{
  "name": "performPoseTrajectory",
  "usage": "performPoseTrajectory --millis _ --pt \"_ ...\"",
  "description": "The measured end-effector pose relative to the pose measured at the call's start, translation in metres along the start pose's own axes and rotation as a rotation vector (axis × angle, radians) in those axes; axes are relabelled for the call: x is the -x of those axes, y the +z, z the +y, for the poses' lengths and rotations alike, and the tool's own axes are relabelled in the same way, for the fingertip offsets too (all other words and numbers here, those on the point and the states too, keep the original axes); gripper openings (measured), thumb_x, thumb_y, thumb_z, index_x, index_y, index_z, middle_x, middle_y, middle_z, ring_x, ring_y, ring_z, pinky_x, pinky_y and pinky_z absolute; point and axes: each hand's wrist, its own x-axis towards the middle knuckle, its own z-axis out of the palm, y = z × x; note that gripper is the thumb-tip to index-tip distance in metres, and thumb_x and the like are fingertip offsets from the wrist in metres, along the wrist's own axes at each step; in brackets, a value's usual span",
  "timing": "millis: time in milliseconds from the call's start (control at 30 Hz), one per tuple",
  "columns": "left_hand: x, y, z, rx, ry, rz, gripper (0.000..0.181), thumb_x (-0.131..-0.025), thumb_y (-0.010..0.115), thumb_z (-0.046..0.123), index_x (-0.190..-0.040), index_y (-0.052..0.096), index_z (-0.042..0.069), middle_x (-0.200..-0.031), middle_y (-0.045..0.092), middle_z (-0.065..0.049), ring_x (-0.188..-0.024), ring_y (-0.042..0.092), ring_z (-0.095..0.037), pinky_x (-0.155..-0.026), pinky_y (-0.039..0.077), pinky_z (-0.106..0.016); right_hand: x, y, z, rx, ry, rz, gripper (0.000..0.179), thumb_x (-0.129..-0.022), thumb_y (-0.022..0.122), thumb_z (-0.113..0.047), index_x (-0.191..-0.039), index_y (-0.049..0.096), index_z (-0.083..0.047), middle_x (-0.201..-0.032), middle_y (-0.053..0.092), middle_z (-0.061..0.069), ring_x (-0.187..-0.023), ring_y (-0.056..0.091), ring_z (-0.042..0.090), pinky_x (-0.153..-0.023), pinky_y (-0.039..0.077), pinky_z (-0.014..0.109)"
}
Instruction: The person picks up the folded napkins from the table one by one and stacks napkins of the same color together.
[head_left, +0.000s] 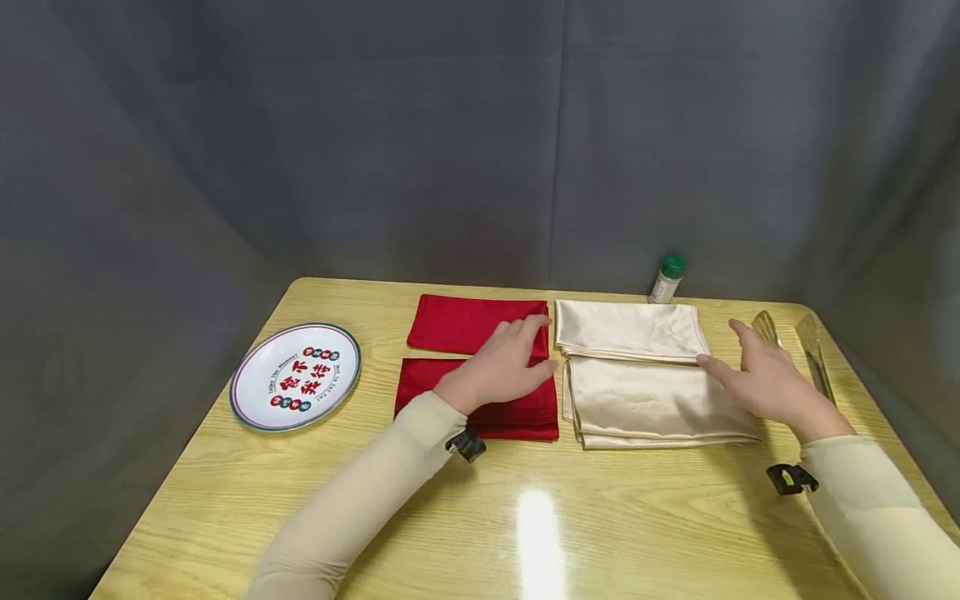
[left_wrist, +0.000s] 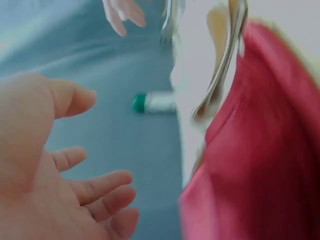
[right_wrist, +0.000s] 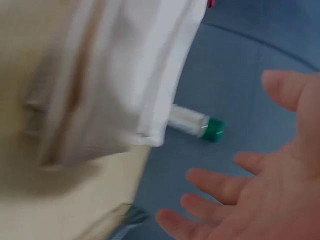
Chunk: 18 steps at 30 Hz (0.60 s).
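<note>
Two folded red satin cloths lie one behind the other: the far red cloth (head_left: 465,323) and the near red cloth (head_left: 427,387). Over their right part hovers my left hand (head_left: 501,367), fingers spread and holding nothing. Beside them are two folded cream satin cloths, the far cream cloth (head_left: 630,327) and the near cream cloth (head_left: 652,400). My right hand (head_left: 772,383) is spread above the right end of the near cream cloth, its thumb toward the fabric. In the right wrist view that hand (right_wrist: 255,200) shows an empty palm; the left wrist view shows the left hand (left_wrist: 75,175) likewise empty.
A white plate (head_left: 300,375) with red lettering sits at the table's left. Behind the cream cloths stands a green-capped shaker (head_left: 666,279). Metal tongs (head_left: 816,354) and another slotted metal utensil (head_left: 767,327) lie at the right edge. A grey curtain (head_left: 450,150) hangs behind the table.
</note>
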Motion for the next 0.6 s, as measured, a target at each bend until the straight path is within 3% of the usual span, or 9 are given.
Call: performPoseTrajectory --millis 133,300,467,600 --pt "-0.012 0.027 0.008 -0.019 -0.002 -0.036 0.045 -0.095 0.056 0.040 -0.128 0.048 0.011 -0.116 0.061 -0.004 -0.100 0.048 -0.018 -0.082 0.043 -0.030 0.005 0.011 0.024 -0.043 0.052 -0.121 0.092 -0.098 0.038 -0.062 -0.153 0.009 0.006 -0.140 0.032 0.043 -0.120 0.037 0.062 -0.087 0.038 0.069" --pt "-0.022 0.050 0.016 -0.095 -0.049 -0.042 0.027 -0.093 0.058 0.038 -0.104 0.055 0.014 -0.091 0.060 0.008 -0.084 0.045 -0.016 -0.068 0.040 -0.028 0.008 0.022 0.040 -0.160 0.055 -0.186 0.081 -0.098 0.042 -0.059 -0.151 0.026 -0.001 -0.146 0.029 0.038 -0.125 0.036 0.059 -0.086 0.042 0.065" --pt "-0.027 0.064 0.024 -0.092 -0.139 -0.045 0.024 -0.092 0.058 0.039 -0.088 0.050 0.017 -0.079 0.052 0.008 -0.083 0.040 -0.018 -0.067 0.036 -0.029 0.012 0.030 0.047 -0.219 0.046 -0.204 0.071 -0.099 0.046 -0.055 -0.147 0.036 -0.004 -0.149 0.029 0.035 -0.130 0.031 0.058 -0.091 0.040 0.064" --pt "-0.031 0.071 0.027 -0.134 -0.177 -0.023 0.024 -0.092 0.057 0.039 -0.083 0.050 0.017 -0.077 0.051 0.007 -0.086 0.040 -0.020 -0.069 0.035 -0.031 0.014 0.034 0.049 -0.214 0.032 -0.194 0.065 -0.100 0.047 -0.053 -0.143 0.043 -0.005 -0.145 0.036 0.033 -0.127 0.037 0.054 -0.090 0.042 0.061"
